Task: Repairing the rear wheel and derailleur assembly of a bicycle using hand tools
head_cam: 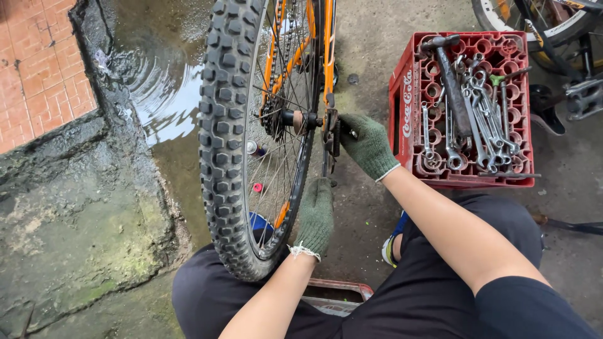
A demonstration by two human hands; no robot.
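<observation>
Wet concrete floor (377, 56) with puddle (163, 94) left of the bicycle wheel (251, 132). Right hand (367, 144) pinches the axle fitting (331, 133); left hand (316, 216) clasps the rim. Red crate (402, 107) of spanners (483, 113) sits right of the wheel. Judged risk: gloved grip slipping into the spokes.

Red plastic crate (405, 100), white lettered label on side, right of wheel (226, 138)

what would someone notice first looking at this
A knobby bicycle wheel on an orange frame stands upright in the middle, with the gloved right hand at its axle and the gloved left hand by the rim below. To the right sits a red crate heaped with wrenches.
</observation>
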